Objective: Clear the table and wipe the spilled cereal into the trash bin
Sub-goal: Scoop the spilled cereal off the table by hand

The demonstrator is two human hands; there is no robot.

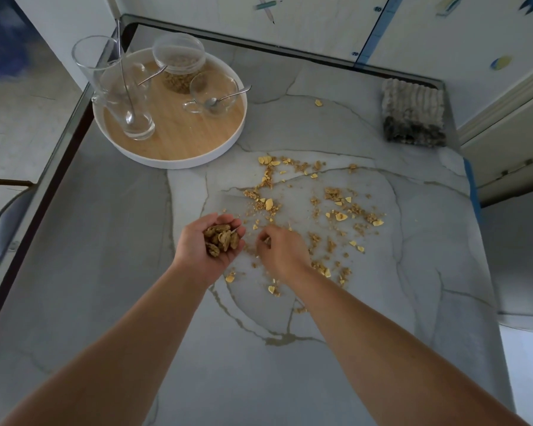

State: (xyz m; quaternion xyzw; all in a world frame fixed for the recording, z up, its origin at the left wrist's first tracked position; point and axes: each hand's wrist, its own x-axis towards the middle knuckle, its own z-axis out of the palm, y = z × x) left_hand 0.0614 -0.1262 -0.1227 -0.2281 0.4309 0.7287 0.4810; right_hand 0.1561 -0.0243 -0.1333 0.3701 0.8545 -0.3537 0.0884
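Surface [105, 241]: pale marbled slab with grey-gold veins, dark edge along the left and far sides.

Round tray [179, 162]: white rim, wooden floor, at the far left of the surface. On it stand a tall glass pitcher [114, 87] with a long spoon [125, 72] leaning inside, a lidded clear jar [179, 66] partly filled with grain-like cereal, and a glass cup [213, 93] with a small spoon [228, 96] resting in it, handle out over the rim.

Folded cloth [413, 115]: ribbed, pale above and grey at its near edge, at the far right corner, well apart from the tray.

Spilled cereal [336, 207]: yellow flakes and brown crumbs scattered over the middle of the surface, between tray and cloth and nearer the person. One stray flake lies towards the cloth.

Left hand [210, 247]: palm up, fingers [237, 230] curled into a cup around a heap of cereal [222, 239], at the left edge of the scatter.

Right hand [282, 253]: back to the camera, just beside the left hand. Fingers [263, 241] bent down, tips bunched at the surface among the crumbs. Cannot tell whether they pinch a piece.
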